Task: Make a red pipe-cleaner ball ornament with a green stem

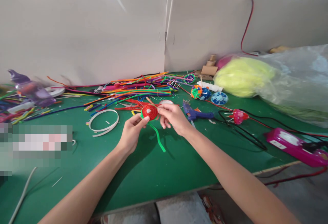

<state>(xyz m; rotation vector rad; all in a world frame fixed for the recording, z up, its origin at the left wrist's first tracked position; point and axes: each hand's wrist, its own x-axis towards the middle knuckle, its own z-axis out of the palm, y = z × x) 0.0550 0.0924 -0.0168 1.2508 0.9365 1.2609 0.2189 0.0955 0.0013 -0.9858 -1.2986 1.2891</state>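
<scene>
A round red disc of coiled pipe cleaner, with a pale spot in its middle, is held up over the table. My left hand grips its left side, thumb on the front face. At the right edge of the disc, the thumb and forefinger of my right hand are pinched together on it, other fingers curled below. Green shows along the left rim, and a loose green pipe cleaner dangles beneath. Just right of my right hand lies a blue glue gun.
Behind my hands is a heap of coloured pipe cleaners. Finished-looking balls, a red piece with white sticks, a magenta power strip and cables lie right. A white strip coil sits left; plastic bags stand back right.
</scene>
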